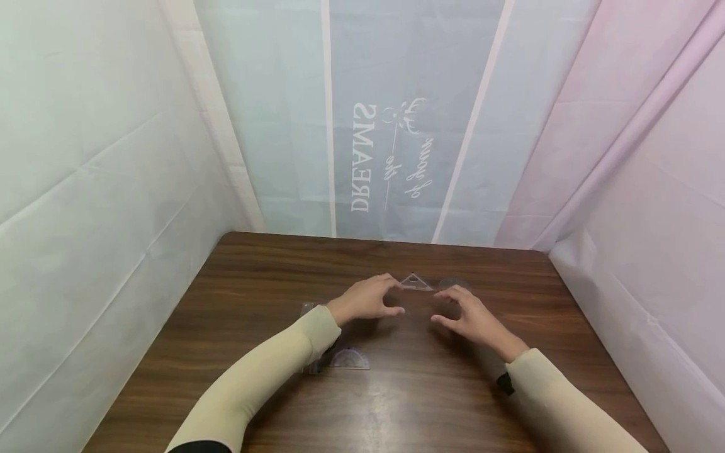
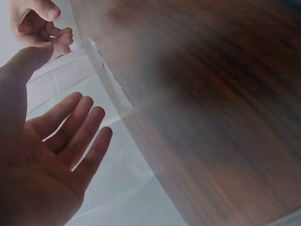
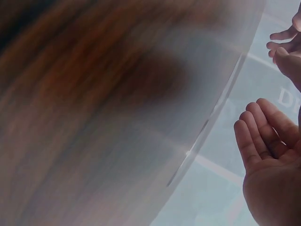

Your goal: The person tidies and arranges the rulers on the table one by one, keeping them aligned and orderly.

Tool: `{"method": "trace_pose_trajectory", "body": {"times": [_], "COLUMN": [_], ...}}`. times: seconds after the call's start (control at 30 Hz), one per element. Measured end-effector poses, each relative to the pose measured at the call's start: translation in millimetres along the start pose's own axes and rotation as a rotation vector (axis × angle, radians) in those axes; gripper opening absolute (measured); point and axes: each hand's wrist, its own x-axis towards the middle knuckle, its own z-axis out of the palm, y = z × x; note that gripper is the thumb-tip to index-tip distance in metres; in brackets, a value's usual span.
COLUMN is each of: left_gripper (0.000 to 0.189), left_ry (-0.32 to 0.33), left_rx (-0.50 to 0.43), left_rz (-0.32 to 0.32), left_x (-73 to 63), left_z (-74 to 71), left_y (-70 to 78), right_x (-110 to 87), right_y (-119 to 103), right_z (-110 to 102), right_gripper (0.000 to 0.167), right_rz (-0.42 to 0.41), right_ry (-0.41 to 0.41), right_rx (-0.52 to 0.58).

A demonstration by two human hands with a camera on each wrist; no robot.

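A clear triangular set square (image 1: pixel 416 285) lies flat toward the back of the table, its point facing away. My left hand (image 1: pixel 368 298) hovers by its left corner, thumb apart from the fingers. Across from it, my right hand (image 1: pixel 470 319) has its fingertips right at the set square's other corner in the head view. Both palms face each other with nothing held; the left wrist view shows the left fingers (image 2: pixel 82 136) spread and straight. A clear protractor (image 1: pixel 350 359) lies nearer me, beside the left sleeve.
Behind the right fingers lies a clear rounded piece (image 1: pixel 453 282), partly covered. Clear ruler-like strips (image 1: pixel 307 307) stick out from under the left forearm in the head view. The brown wooden table (image 1: pixel 430 402) meets a printed cloth backdrop (image 1: pixel 396 207) and side sheets.
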Motion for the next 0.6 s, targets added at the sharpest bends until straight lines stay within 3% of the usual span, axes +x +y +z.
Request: {"method": "trace_pose_trajectory", "body": {"times": [0.4,0.6], "left_gripper": [0.061,0.062], "left_ry": [-0.025,-0.026], "left_rx": [-0.155,-0.153], "left_rz": [0.039,0.047], "left_x": [26.4,43.1], "left_z": [0.1,3.0], "left_y": [9.7,15.9], "right_x": [2.1,1.1], "right_y": [26,42], "right_z": [-15,-23], "right_gripper": [0.053,0.055], "right_rz": [0.037,0.057], "right_ry": [0.052,0.08], "right_rx": [-0.024,-0.039]}}
